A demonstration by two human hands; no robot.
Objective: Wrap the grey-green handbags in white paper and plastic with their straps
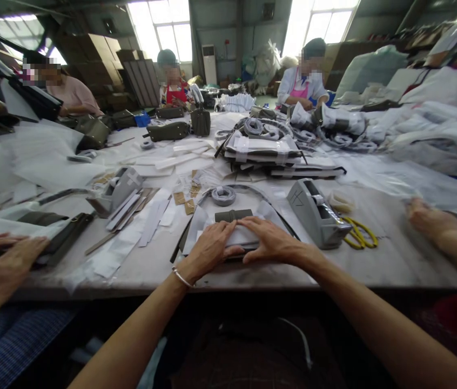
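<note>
My left hand (211,248) and my right hand (271,240) lie side by side on a dark olive bag piece (233,215) wrapped in white paper (240,235), near the table's front edge. Both hands press down on the paper with fingers curled over it. A silver bangle sits on my left wrist. A rolled grey strap (223,195) lies just beyond the bag piece.
A grey tape dispenser (317,214) and yellow scissors (360,233) lie to the right. Another tape dispenser (115,190) and paper strips lie to the left. Co-workers' hands (5,259) (429,219) rest at both sides. Wrapped bags are stacked (264,151) mid-table; people sit at the far side.
</note>
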